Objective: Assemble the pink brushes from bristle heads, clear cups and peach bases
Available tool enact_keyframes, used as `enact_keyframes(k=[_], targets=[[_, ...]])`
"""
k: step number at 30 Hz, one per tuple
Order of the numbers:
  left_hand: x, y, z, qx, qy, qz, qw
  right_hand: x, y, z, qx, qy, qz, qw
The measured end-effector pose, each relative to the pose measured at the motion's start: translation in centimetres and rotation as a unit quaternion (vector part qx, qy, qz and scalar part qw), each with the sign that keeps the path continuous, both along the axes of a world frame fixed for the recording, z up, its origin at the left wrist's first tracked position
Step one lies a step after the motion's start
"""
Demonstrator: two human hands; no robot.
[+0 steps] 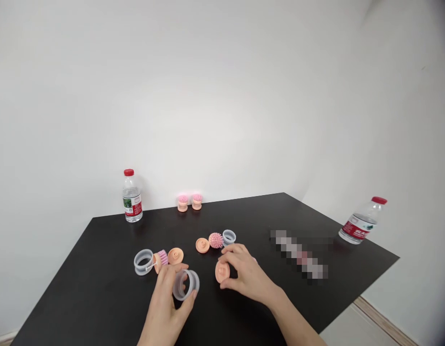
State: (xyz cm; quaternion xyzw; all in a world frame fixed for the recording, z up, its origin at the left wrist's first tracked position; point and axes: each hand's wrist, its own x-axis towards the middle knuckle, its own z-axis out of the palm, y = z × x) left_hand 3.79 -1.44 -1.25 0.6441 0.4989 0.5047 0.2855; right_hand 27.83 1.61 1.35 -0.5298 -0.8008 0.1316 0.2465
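Note:
My left hand grips a translucent ring between thumb and fingers, with its opening turned partly toward me. In my right hand, a peach round cap with a small central knob is pinched on edge. Just beyond the left hand lie another translucent ring, a pink-bristled brush head on its side and a peach cap. Past the right hand are a peach cap, a brush head and a translucent ring. A pink bit shows behind the right hand, mostly hidden.
Two assembled pink-bristled brushes stand at the back of the black table, against the white wall. One water bottle is at the back left, another bottle near the right edge. A blurred strip lies on the right side.

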Motion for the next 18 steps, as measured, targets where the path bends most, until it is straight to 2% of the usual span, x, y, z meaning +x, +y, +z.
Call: enact_keyframes(k=[5, 8, 12, 14, 18], targets=[[-0.4, 0.2, 0.3, -0.005, 0.06, -0.047, 0.997, 0.9, -0.4, -1.4, 0.032, -0.086, 0.032, 0.995], [-0.7, 0.4, 0.2, -0.001, 0.103, -0.067, 0.992, 1.3, -0.6, -1.6, 0.075, -0.112, 0.041, 0.99], [-1.0, 0.6, -0.4, -0.003, 0.116, -0.078, 0.99, 1.9, -0.8, -1.6, 0.093, -0.113, 0.05, 0.988], [-1.0, 0.7, -0.8, -0.008, 0.117, -0.082, 0.99, 2.5, -0.9, -1.8, 0.104, -0.088, 0.02, 0.99], [-0.8, 0.9, -1.3, -0.015, 0.133, -0.086, 0.987, 4.4, -1.4, -2.8, 0.076, -0.038, -0.101, 0.991]])
